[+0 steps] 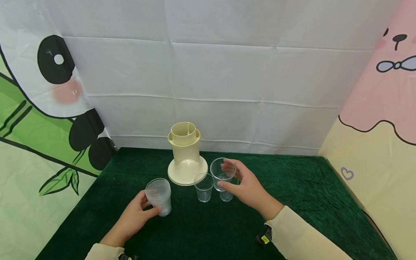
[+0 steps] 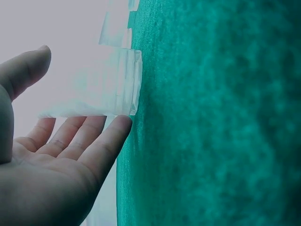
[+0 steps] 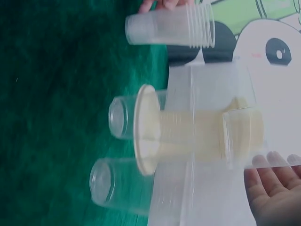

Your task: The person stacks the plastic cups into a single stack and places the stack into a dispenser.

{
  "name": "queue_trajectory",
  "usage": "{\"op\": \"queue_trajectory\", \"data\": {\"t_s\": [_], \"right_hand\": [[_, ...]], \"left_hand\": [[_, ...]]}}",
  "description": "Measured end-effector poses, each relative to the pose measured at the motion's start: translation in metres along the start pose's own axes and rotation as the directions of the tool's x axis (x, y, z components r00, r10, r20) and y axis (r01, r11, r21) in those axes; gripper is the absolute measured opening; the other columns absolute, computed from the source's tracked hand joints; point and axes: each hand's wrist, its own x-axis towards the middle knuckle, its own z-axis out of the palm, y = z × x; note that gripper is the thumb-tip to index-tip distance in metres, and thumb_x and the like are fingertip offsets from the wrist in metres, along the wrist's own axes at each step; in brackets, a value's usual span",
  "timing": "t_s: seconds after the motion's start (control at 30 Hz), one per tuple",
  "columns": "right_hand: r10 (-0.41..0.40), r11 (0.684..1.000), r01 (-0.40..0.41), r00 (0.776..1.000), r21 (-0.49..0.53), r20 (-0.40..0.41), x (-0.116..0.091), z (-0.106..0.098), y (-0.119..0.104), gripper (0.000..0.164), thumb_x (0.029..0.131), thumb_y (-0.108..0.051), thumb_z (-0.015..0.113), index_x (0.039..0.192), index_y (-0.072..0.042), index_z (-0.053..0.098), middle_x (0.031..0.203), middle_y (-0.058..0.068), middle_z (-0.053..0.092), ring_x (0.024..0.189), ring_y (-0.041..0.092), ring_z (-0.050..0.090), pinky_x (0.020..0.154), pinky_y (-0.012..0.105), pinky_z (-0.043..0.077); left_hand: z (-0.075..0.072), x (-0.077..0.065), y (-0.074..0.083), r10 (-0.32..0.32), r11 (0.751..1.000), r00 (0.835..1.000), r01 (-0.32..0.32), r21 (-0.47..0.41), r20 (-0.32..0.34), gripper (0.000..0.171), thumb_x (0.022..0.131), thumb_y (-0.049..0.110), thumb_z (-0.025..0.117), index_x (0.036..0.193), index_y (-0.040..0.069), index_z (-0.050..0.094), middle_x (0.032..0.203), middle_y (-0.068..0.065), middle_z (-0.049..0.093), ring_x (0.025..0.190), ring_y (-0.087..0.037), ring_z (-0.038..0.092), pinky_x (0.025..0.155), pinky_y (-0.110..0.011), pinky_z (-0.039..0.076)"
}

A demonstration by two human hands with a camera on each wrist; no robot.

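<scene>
My left hand [image 1: 138, 216] is at a stack of nested clear plastic cups [image 1: 160, 196], left of centre. In the left wrist view its straight fingers [image 2: 106, 141] reach the stack's side, and the thumb [image 2: 33, 66] stands out from them. My right hand [image 1: 250, 189] holds a single clear plastic cup [image 1: 214, 169], thumb in front and fingers behind its wall. One clear cup [image 1: 204, 193] stands upright on the table, left of the held cup. Another upright cup [image 1: 226, 196] shows below the held cup, partly hidden by it.
A cream plastic stand [image 1: 186, 157] with a round base and a tube-shaped top is behind the cups. Dark green cloth [image 1: 292, 180] covers the table. A white sheet [image 1: 221, 72] hangs along the back, with cartoon-printed sheets at both sides.
</scene>
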Motion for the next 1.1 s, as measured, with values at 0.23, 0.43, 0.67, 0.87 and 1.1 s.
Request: {"op": "queue_trajectory", "data": {"t_s": [0.23, 0.43, 0.67, 0.87, 1.1], "right_hand": [[-0.006, 1.000, 0.004, 0.998, 0.031, 0.058, 0.008, 0.017, -0.014, 0.068, 0.094, -0.028, 0.078, 0.152, -0.019, 0.044, 0.145, 0.001, 0.057, 0.134, 0.021, 0.053, 0.117, 0.049, 0.037], [-0.026, 0.998, 0.020, 0.995, 0.065, 0.095, 0.016, 0.032, -0.022, 0.069, 0.094, -0.029, 0.079, 0.152, -0.018, 0.044, 0.145, 0.000, 0.058, 0.134, 0.019, 0.053, 0.116, 0.049, 0.038], [-0.033, 0.997, 0.023, 0.991, 0.078, 0.132, 0.028, 0.046, -0.032, 0.067, 0.095, -0.033, 0.077, 0.151, -0.020, 0.045, 0.144, 0.002, 0.058, 0.133, 0.017, 0.053, 0.115, 0.047, 0.040], [-0.023, 0.994, 0.003, 0.983, 0.112, 0.180, 0.036, 0.057, -0.038, 0.069, 0.095, -0.036, 0.077, 0.153, -0.019, 0.044, 0.143, -0.002, 0.058, 0.132, 0.014, 0.053, 0.115, 0.043, 0.040], [-0.023, 0.986, -0.010, 0.981, 0.165, 0.195, 0.038, 0.068, -0.039, 0.067, 0.096, -0.034, 0.075, 0.153, -0.018, 0.044, 0.144, 0.000, 0.057, 0.132, 0.014, 0.053, 0.115, 0.045, 0.040]], "left_hand": [[0.000, 0.000, -0.001, -0.011, 1.000, 1.000, 0.011, 0.004, -0.002, 0.082, 0.090, 0.028, 0.081, 0.154, 0.007, 0.033, 0.154, -0.024, 0.046, 0.141, -0.046, 0.043, 0.107, -0.066, 0.042], [0.000, -0.001, -0.002, -0.014, 1.000, 1.000, 0.014, 0.003, -0.004, 0.082, 0.090, 0.029, 0.081, 0.154, 0.007, 0.033, 0.154, -0.023, 0.046, 0.141, -0.045, 0.044, 0.107, -0.065, 0.042], [-0.001, -0.002, -0.002, -0.009, 1.000, 1.000, 0.009, -0.004, -0.005, 0.083, 0.089, 0.031, 0.082, 0.153, 0.007, 0.034, 0.153, -0.023, 0.048, 0.141, -0.044, 0.045, 0.108, -0.065, 0.042], [-0.002, -0.002, -0.002, -0.016, 1.000, 1.000, 0.016, -0.003, -0.007, 0.082, 0.089, 0.030, 0.082, 0.153, 0.008, 0.034, 0.153, -0.023, 0.048, 0.141, -0.044, 0.045, 0.108, -0.065, 0.042], [0.000, -0.001, -0.001, 0.001, 1.000, 1.000, -0.001, -0.006, -0.004, 0.082, 0.089, 0.029, 0.083, 0.152, 0.007, 0.036, 0.152, -0.022, 0.050, 0.140, -0.043, 0.047, 0.106, -0.065, 0.044]]}}
